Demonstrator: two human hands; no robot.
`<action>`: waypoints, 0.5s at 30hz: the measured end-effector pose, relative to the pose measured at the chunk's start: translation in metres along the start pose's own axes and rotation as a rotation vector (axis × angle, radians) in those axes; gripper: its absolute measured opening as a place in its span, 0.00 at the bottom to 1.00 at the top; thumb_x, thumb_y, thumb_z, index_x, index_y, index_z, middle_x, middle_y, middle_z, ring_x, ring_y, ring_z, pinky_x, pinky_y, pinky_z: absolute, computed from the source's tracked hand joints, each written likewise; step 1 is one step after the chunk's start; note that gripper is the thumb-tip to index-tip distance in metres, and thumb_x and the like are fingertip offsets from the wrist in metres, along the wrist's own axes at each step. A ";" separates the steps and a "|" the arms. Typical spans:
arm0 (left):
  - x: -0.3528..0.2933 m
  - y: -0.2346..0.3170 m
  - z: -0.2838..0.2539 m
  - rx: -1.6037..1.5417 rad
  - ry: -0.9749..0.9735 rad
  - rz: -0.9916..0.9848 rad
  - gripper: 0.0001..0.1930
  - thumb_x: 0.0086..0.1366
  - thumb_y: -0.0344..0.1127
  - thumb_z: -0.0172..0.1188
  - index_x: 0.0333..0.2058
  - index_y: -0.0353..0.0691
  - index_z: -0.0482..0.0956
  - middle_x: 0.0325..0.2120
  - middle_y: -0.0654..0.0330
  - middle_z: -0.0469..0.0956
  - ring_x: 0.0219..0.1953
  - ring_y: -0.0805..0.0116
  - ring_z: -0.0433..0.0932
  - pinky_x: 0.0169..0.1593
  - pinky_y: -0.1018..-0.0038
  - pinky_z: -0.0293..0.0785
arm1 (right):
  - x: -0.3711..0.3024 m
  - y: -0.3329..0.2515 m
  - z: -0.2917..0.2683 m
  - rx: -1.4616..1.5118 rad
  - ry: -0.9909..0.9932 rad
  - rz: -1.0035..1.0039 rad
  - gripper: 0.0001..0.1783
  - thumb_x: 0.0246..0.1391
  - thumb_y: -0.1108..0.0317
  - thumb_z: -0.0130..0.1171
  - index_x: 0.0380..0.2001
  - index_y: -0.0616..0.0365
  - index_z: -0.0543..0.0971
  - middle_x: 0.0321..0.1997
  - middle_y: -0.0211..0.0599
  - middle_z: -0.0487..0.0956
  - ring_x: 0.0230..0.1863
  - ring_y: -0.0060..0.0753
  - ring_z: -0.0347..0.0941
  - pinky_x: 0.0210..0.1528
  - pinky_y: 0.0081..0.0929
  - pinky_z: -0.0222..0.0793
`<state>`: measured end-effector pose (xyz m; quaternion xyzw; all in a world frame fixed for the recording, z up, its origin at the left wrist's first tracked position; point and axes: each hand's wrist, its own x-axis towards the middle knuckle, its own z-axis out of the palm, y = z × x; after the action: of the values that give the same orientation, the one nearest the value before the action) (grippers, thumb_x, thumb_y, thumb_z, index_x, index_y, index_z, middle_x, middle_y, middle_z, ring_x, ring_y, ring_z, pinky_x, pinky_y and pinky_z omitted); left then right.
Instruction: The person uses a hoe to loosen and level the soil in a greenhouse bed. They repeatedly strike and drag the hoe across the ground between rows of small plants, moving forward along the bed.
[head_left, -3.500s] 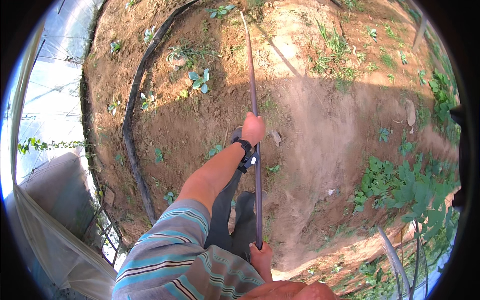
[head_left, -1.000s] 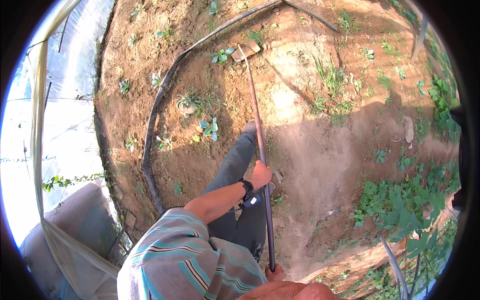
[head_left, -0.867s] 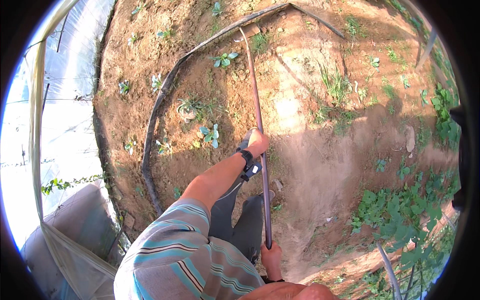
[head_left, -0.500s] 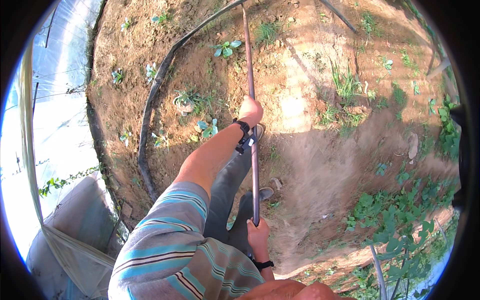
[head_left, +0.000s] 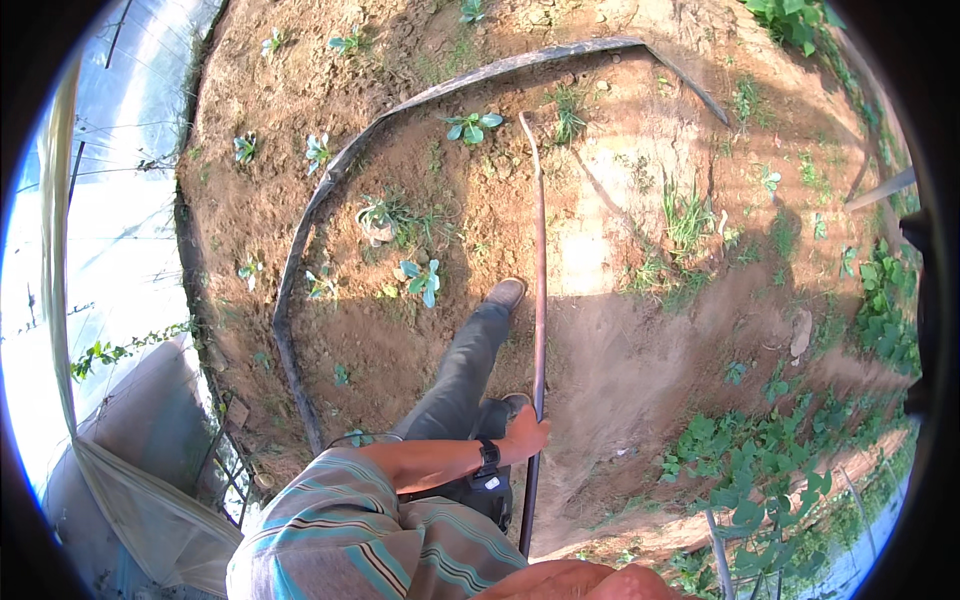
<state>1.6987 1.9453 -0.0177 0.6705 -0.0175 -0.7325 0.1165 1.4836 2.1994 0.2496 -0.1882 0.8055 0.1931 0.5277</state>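
My left hand [head_left: 525, 436], with a black watch at the wrist, is closed around a long brown wooden pole [head_left: 540, 260] close to my body. The pole runs away from me, and its far end bends slightly to a narrow tip over the soil. Its near end passes below my left hand and out of sight beneath me. My right hand is not visible. Beyond the left hand, my shoe [head_left: 507, 293] stands on the soil beside the pole. A leafy seedling [head_left: 472, 127] grows just left of the pole's tip.
A dark flat hose [head_left: 300, 240] curves across the soil on the left and far side. More seedlings [head_left: 423, 282] and grass tufts [head_left: 686, 222] dot the ground. Leafy vines [head_left: 750, 460] grow at right. Plastic sheeting [head_left: 120, 270] walls the left.
My left hand has come back toward my body. The pole has drawn nearer and tilted, so its far tip now shows. My right hand has gone out of sight.
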 end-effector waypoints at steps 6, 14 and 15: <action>-0.051 0.051 -0.025 -0.204 -0.087 0.068 0.11 0.70 0.30 0.54 0.41 0.33 0.61 0.24 0.52 0.77 0.22 0.64 0.80 0.24 0.64 0.76 | -0.005 -0.066 -0.013 -0.087 0.043 -0.060 0.16 0.55 0.60 0.69 0.36 0.63 0.82 0.22 0.44 0.79 0.25 0.39 0.77 0.32 0.38 0.74; 0.036 0.256 -0.175 -0.101 0.291 0.314 0.14 0.66 0.36 0.56 0.36 0.27 0.69 0.20 0.49 0.79 0.23 0.55 0.83 0.26 0.58 0.78 | 0.023 -0.238 -0.004 -0.229 0.040 -0.396 0.16 0.56 0.59 0.67 0.38 0.64 0.82 0.24 0.50 0.80 0.27 0.49 0.80 0.34 0.44 0.76; 0.049 0.286 -0.199 -0.009 0.447 0.381 0.15 0.65 0.37 0.57 0.35 0.26 0.71 0.20 0.46 0.79 0.23 0.52 0.83 0.28 0.56 0.78 | 0.038 -0.277 0.001 -0.220 -0.019 -0.437 0.16 0.56 0.60 0.67 0.37 0.63 0.81 0.24 0.50 0.81 0.28 0.51 0.81 0.35 0.45 0.76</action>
<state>1.9335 1.6841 -0.0341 0.7995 -0.1134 -0.5316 0.2559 1.6108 1.9596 0.1831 -0.4124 0.7150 0.1628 0.5406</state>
